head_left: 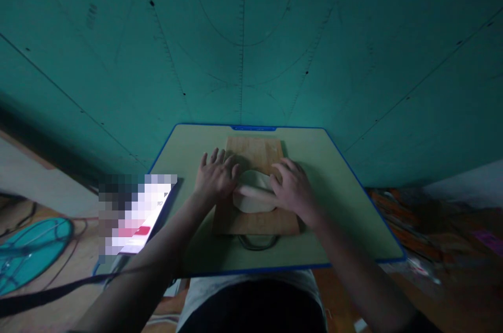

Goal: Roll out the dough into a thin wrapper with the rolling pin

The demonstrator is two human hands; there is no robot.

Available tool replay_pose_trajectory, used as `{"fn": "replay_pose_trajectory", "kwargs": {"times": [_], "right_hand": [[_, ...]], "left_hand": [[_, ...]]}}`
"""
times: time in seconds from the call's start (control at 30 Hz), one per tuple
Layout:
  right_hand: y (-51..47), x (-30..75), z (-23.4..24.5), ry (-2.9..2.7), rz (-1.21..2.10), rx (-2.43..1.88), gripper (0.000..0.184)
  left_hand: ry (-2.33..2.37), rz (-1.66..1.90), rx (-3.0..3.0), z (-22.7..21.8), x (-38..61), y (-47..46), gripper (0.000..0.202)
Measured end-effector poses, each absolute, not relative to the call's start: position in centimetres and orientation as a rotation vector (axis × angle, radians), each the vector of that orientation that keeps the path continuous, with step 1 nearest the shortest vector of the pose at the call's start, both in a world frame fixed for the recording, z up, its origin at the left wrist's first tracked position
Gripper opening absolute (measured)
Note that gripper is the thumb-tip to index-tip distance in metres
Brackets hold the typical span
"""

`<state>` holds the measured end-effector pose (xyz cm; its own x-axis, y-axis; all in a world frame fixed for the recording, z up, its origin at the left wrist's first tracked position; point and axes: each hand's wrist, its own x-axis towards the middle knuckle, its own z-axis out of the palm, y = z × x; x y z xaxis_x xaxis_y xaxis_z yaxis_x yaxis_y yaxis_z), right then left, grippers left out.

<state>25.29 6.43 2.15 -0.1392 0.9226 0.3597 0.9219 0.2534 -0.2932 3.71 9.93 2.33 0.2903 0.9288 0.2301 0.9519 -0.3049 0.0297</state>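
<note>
A pale rolling pin (257,194) lies crosswise over a flat, rounded sheet of white dough (255,206). Under the dough is a wooden cutting board (255,148), with a dark handle loop at its near end. My left hand (217,177) rests at the pin's left end, fingers spread and pointing away from me, thumb toward the dough. Over the right end of the pin lies my right hand (294,186), its fingers apart and slightly bent past the pin. Both palms face down and cover the pin's ends.
The board stands on a small pale-green table (334,239) with a blue rim, close to a teal wall (243,71). A lit, partly blurred phone or tablet screen (145,223) is at the left edge. A round teal stool-like object (35,249) stands at left.
</note>
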Motion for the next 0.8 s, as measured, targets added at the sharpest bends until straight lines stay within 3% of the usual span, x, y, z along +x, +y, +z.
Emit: {"fn": "replay_pose_trajectory", "kwargs": {"times": [0.23,0.57,0.8], "right_hand": [[7.2,24.9,3.2,-2.071,-0.075,-1.699,0.028],[-1.2,22.6,1.3,-2.192,0.085,-1.458,0.037],[2.2,23.3,1.9,-2.125,-0.068,-1.449,0.037]], "left_hand": [[-1.778,-0.398,-2.463,1.7,3.8,11.2,0.052],[-1.535,-0.497,-2.488,-0.5,-1.6,0.3,0.059],[-1.610,-0.392,-2.467,-0.4,-0.8,1.9,0.067]]}}
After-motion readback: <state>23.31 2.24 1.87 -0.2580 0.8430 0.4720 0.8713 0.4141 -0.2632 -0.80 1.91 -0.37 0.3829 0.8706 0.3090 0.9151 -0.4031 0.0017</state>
